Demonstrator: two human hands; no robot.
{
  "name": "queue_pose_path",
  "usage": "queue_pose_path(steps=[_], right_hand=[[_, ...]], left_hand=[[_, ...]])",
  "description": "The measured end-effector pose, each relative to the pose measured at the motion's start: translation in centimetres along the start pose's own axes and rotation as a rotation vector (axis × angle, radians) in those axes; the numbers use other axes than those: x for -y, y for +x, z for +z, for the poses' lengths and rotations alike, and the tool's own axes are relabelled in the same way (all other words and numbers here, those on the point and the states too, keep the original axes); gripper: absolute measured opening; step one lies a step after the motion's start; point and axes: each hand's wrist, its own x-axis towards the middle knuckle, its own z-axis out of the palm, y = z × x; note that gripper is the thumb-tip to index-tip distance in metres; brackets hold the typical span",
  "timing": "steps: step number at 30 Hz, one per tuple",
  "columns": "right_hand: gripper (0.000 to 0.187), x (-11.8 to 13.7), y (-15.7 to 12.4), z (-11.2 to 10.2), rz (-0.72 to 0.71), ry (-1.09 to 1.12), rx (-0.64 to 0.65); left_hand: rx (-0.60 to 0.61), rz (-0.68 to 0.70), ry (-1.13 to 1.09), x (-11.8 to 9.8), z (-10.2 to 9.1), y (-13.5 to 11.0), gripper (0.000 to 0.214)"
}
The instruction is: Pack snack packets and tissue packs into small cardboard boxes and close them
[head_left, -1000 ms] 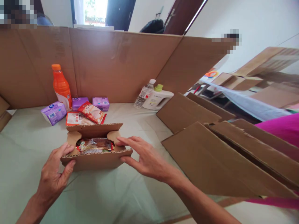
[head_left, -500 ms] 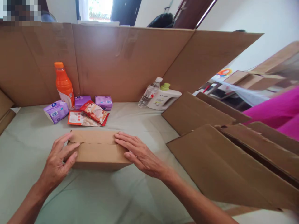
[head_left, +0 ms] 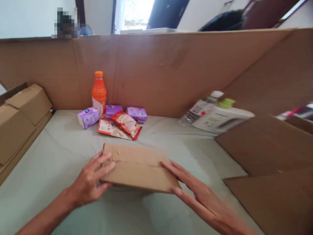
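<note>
A small closed cardboard box (head_left: 137,169) is held between my two hands, a little tilted, over the pale green cloth. My left hand (head_left: 94,178) grips its left end, with fingers on top and the thumb at the near lower edge. On the right end, my right hand (head_left: 193,186) has fingers along the top and the thumb at the near corner. Two snack packets, one red and white (head_left: 127,124) and one orange and white (head_left: 111,129), lie beyond the box. Whether the box's underside touches the cloth is hard to tell.
Behind stand an orange drink bottle (head_left: 99,93) and several purple tissue packs (head_left: 88,117). A clear water bottle (head_left: 199,111) leans beside a white jug (head_left: 220,119). Cardboard panels (head_left: 146,71) wall the back; opened cardboard flaps (head_left: 271,195) are at right, another box (head_left: 22,114) at left.
My view has swung left, so the scene sits further right. The box has tilted and its top shows more fully. Both hands stay at its ends, the right fingers now more spread.
</note>
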Motion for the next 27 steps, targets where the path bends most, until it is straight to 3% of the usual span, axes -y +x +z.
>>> queue_pose_path(steps=[3,5,8,10,13,17,20,22,27], right_hand=[[0.076,2.1,1.2,1.2,-0.130,0.013,0.107],[0.083,4.6,4.3,2.6,-0.213,0.041,0.224],[0.082,9.5,12.9,5.1,-0.356,0.101,0.412],[0.087,13.3,20.3,6.7,-0.495,0.123,0.503],[0.079,18.6,30.9,9.1,-0.573,0.016,0.503],[0.063,23.4,40.3,12.5,-0.425,-0.053,0.321],[0.061,24.8,44.1,15.4,-0.269,-0.065,0.206],[0.067,25.1,45.8,17.2,-0.204,-0.047,0.195],[0.087,25.2,48.2,20.0,-0.171,0.039,0.200]], left_hand=[[-0.100,-0.091,0.125,-2.3,-1.5,-5.3,0.058],[-0.135,-0.177,0.241,-3.1,-3.5,-9.2,0.059],[-0.174,-0.306,0.442,-2.5,-6.9,-13.6,0.061],[-0.261,-0.394,0.569,-0.8,-8.7,-14.7,0.060],[-0.383,-0.531,0.706,3.5,-10.1,-13.3,0.054],[-0.330,-0.731,0.786,11.3,-10.1,-8.1,0.046],[-0.329,-0.796,0.803,16.6,-9.8,-4.1,0.047],[-0.345,-0.828,0.811,19.0,-9.8,-2.1,0.048],[-0.353,-0.873,0.809,22.2,-10.1,-0.1,0.049]])
